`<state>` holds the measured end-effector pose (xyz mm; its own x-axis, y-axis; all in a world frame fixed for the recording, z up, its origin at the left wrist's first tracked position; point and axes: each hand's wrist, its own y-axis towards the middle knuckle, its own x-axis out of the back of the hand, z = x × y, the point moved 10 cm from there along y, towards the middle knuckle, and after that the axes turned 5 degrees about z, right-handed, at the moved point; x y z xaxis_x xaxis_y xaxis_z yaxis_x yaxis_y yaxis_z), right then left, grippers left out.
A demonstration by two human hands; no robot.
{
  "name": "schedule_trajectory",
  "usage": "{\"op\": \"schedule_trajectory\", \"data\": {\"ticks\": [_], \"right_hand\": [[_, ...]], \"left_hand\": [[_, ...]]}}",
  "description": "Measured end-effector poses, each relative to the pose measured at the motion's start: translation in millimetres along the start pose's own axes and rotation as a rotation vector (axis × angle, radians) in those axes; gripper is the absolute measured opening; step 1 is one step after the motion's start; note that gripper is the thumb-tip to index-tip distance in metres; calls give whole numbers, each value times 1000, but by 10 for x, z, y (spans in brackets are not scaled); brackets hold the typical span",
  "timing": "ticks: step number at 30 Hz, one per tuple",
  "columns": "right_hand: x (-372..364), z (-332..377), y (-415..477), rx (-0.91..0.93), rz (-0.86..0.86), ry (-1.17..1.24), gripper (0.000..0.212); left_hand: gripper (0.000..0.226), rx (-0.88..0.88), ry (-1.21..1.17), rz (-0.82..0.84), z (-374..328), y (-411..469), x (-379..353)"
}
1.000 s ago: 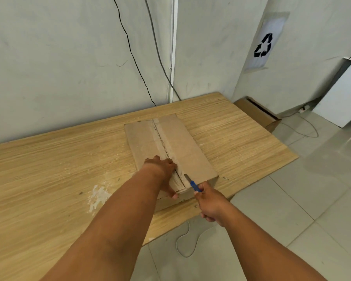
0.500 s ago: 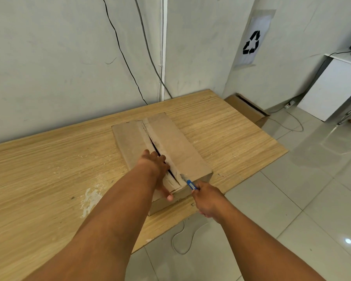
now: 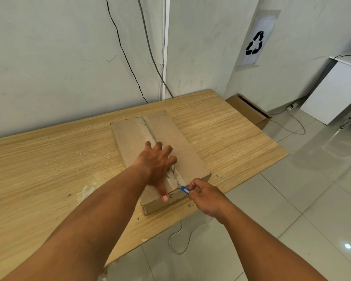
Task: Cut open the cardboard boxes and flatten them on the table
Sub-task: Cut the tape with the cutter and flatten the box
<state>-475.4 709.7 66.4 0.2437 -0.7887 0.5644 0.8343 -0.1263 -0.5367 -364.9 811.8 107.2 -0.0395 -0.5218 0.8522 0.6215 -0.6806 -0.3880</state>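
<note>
A brown cardboard box (image 3: 182,147) lies on the wooden table (image 3: 49,159), its taped centre seam running away from me. My left hand (image 3: 157,165) presses flat on the box top with fingers spread, the thumb reaching down to the near edge. My right hand (image 3: 206,196) grips a blue box cutter (image 3: 185,189) at the near end of the seam, where clear tape is crumpled and lifted. The blade tip is hidden against the tape.
Another cardboard box (image 3: 249,110) stands on the floor past the table's right end. A white cable (image 3: 178,238) loops on the tiled floor beneath the near edge. Black cables (image 3: 130,63) hang down the wall. A white cabinet (image 3: 336,90) stands at the right.
My left hand has opened from a curled grip at the seam to a flat spread palm on the box top. The dark gap along the seam has closed. The cutter stays at the near edge.
</note>
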Motion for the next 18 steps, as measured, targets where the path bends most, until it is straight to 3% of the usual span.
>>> {"op": "schedule_trajectory", "data": {"ticks": [12, 18], "right_hand": [[-3, -32, -55, 43, 2, -47, 7], [-344, -20, -100, 40, 101, 66, 7]], "left_hand": [[133, 11, -129, -36, 37, -60, -38], [133, 60, -191, -30, 157, -47, -122]]}}
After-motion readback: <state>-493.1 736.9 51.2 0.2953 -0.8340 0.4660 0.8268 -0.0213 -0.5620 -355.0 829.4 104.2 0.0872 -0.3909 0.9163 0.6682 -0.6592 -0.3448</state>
